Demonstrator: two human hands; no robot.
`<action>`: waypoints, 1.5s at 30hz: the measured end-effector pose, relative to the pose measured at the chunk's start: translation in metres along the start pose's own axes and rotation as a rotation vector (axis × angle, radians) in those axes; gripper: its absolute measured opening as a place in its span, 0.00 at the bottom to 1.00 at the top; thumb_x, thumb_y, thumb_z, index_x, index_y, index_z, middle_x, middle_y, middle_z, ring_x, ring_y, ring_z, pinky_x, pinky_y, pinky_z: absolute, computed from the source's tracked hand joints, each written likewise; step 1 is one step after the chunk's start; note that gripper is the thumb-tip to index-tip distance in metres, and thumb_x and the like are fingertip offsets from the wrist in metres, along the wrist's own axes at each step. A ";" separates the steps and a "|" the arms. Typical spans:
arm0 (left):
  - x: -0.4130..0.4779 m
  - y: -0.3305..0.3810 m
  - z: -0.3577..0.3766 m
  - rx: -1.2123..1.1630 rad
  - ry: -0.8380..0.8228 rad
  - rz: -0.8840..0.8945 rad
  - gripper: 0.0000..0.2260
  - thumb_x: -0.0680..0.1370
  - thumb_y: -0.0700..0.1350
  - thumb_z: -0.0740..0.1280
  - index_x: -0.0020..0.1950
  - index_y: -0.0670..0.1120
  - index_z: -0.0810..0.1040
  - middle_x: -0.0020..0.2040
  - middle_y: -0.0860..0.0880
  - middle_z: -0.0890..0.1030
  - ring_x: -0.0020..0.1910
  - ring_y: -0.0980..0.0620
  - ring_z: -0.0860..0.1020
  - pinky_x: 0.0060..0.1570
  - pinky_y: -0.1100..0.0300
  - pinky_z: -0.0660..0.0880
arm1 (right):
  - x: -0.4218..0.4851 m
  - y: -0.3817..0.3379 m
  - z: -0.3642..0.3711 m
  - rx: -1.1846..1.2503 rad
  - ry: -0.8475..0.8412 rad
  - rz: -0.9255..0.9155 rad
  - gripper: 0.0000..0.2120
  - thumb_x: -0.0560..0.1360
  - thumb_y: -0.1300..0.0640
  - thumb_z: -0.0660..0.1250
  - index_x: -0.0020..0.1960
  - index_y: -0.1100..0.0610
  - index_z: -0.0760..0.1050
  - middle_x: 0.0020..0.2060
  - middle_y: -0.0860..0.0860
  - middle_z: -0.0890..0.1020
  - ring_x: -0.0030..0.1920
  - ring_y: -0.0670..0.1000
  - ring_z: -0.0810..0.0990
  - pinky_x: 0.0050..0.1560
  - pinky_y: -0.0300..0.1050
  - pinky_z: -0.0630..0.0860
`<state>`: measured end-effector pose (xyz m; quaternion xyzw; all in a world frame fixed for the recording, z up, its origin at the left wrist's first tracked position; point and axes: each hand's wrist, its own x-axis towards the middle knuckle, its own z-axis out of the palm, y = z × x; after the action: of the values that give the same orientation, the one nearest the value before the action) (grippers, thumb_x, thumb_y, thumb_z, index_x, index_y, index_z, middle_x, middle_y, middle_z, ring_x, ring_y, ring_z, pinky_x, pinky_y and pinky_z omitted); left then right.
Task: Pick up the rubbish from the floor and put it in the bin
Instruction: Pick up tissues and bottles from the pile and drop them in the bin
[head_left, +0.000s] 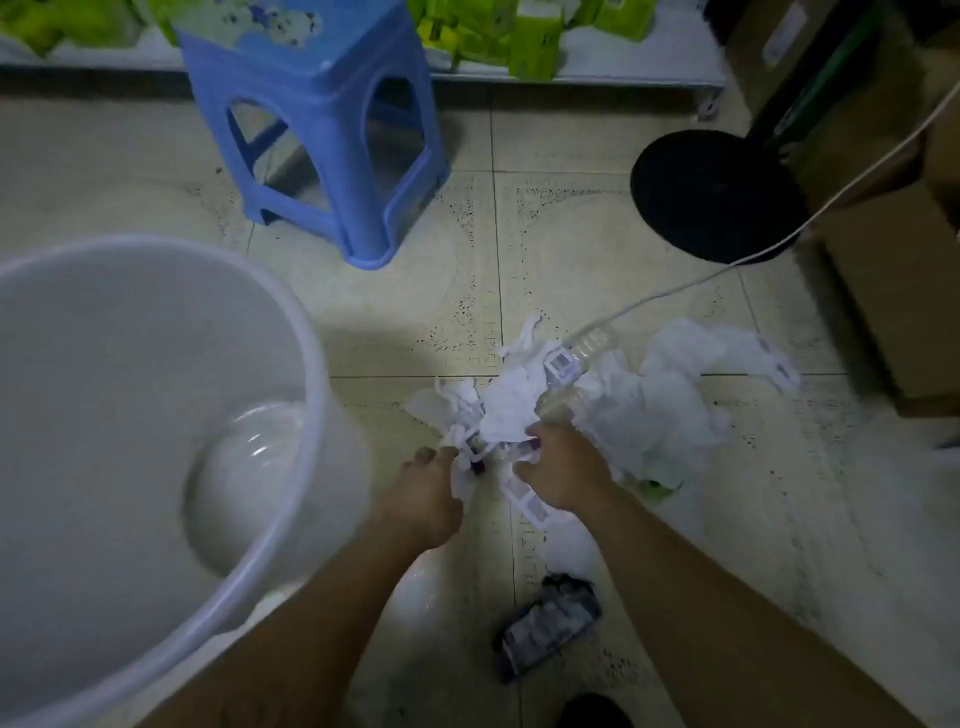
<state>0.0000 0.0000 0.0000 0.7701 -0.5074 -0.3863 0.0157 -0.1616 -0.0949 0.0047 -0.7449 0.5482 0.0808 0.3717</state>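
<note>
A heap of white crumpled paper and wrappers (649, 400) lies on the tiled floor, with a clear plastic bottle (587, 353) lying across it. My left hand (423, 499) and my right hand (563, 475) are both down at the near edge of the heap, fingers closed on a bunch of white scraps (498, 415). A large white plastic bin (291, 322) stands at the left, its mouth facing up, with nothing visible inside. A dark crushed wrapper (550, 631) lies on the floor close to me, between my forearms.
A blue plastic stool (322, 130) stands beyond the bin. A black round fan base (711, 197) sits at the right with a white cable (779, 244) running over the heap. Cardboard boxes (893, 291) line the right side. A low shelf (597, 78) holds green packs at the back.
</note>
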 end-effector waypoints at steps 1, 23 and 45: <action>0.008 -0.005 0.010 0.014 0.007 -0.019 0.31 0.74 0.45 0.67 0.74 0.53 0.57 0.71 0.44 0.64 0.66 0.43 0.67 0.60 0.49 0.71 | 0.012 0.003 0.009 -0.019 0.020 -0.009 0.25 0.73 0.49 0.67 0.68 0.55 0.69 0.63 0.56 0.75 0.60 0.58 0.76 0.59 0.50 0.74; 0.086 -0.029 0.026 -0.338 0.475 0.071 0.10 0.74 0.44 0.64 0.34 0.53 0.66 0.32 0.55 0.75 0.32 0.54 0.75 0.29 0.61 0.65 | 0.107 -0.006 -0.028 0.111 0.007 -0.077 0.09 0.67 0.65 0.72 0.36 0.59 0.71 0.33 0.55 0.74 0.33 0.54 0.75 0.31 0.41 0.71; 0.053 0.028 -0.042 -0.227 0.671 0.099 0.07 0.75 0.44 0.64 0.42 0.40 0.73 0.35 0.45 0.78 0.35 0.45 0.76 0.33 0.56 0.69 | 0.111 -0.010 -0.054 -0.097 -0.265 0.000 0.24 0.76 0.54 0.63 0.68 0.65 0.68 0.66 0.62 0.73 0.64 0.60 0.73 0.62 0.53 0.70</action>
<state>0.0135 -0.0711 0.0101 0.8219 -0.4646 -0.1646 0.2854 -0.1258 -0.2124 -0.0107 -0.7448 0.4897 0.2051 0.4043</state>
